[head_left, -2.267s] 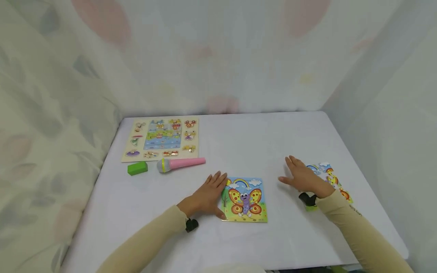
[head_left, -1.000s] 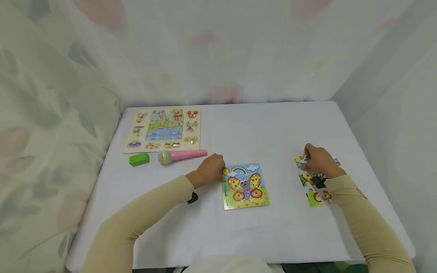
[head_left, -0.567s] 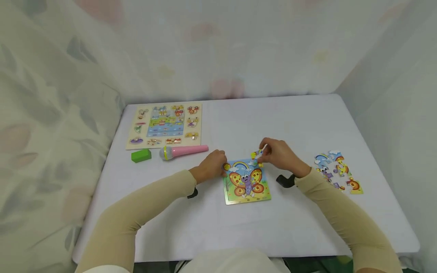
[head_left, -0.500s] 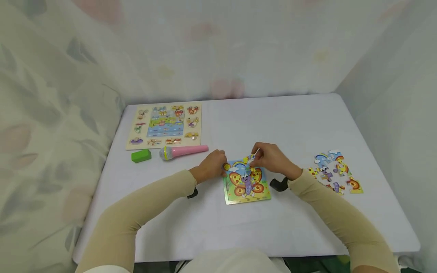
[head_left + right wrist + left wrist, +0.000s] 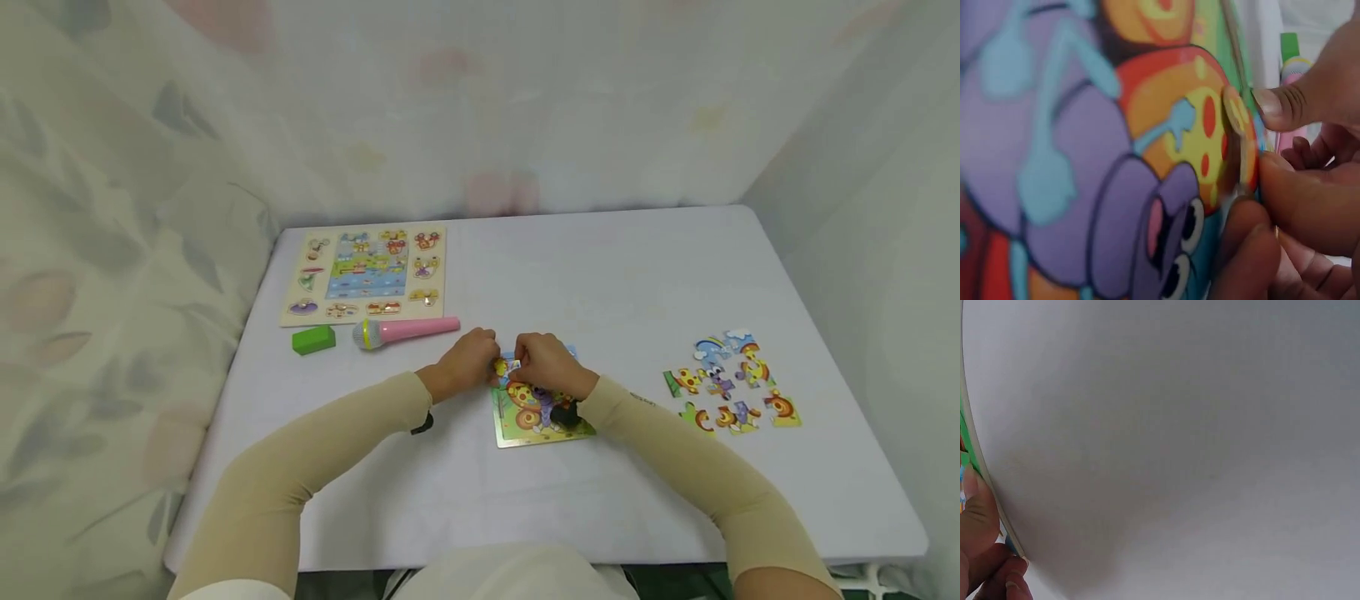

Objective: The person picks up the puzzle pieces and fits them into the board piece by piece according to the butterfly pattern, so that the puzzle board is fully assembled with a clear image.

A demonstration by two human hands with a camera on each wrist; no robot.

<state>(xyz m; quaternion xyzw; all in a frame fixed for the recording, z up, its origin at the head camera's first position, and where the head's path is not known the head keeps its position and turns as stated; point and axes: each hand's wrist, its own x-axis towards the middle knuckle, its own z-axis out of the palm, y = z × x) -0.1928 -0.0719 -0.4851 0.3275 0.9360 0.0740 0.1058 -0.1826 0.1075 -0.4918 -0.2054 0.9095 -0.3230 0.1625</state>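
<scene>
A square butterfly puzzle board (image 5: 517,435) lies in front of me, its middle and top partly hidden by my right hand. My left hand (image 5: 468,362) grips the board's upper left corner; in the left wrist view its thumb (image 5: 979,515) presses the face at the edge. With bent fingers, my right hand (image 5: 551,365) pinches a small puzzle piece (image 5: 513,365) over that same corner, close to the left fingertips. From the right wrist view, the piece (image 5: 1244,144) is seen tilted and edge-on at the board's printed wing.
Several loose butterfly puzzle pieces (image 5: 720,383) lie grouped on the white table at the right. A pegged picture board (image 5: 288,292) rests at the back left. In front of it are a pink toy microphone (image 5: 420,327) and a green block (image 5: 313,339).
My right hand went to the loose pieces, took one and carried it left over the board to its upper left corner. My left hand went from lying flat to gripping that corner.
</scene>
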